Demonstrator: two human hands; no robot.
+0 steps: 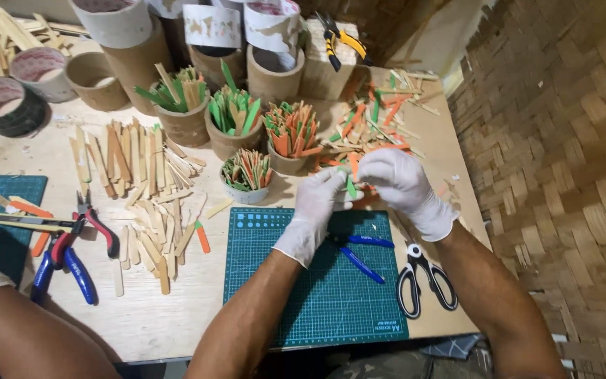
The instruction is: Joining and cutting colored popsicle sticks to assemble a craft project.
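Both my hands are gloved in white. My left hand [315, 210] and right hand [401, 186] meet above the top edge of the green cutting mat [317, 281], fingertips pinched together on a small green stick [351, 186] held between them — both hands clamped on it.

Containers, back rows: six cardboard tubes [271, 74] stand at the rear; their contents cannot be told. Two tape rolls [1, 105] lie at the far left. In front, three short cardboard cups: one [184, 116] holds green and plain sticks, one [231, 130] mostly green sticks, one [290, 151] orange and green sticks. A fourth, lower white cup [245, 184] holds mixed short pieces.

Loose stock: plain wooden sticks [128, 168] are spread left of the cups; a coloured heap [373, 119] lies behind my hands.

Tools counted: one pair of black-handled scissors [422, 277] just right of the mat, near the table's right edge [468, 231]; one blue-handled pliers [359, 253] on the mat; two pliers — red [89, 224] and blue [64, 270] — at the left, beside a second mat [1, 203]. Another person's gloved arm [8, 316] enters at lower left.

Open room: the near half of the mat is bare.
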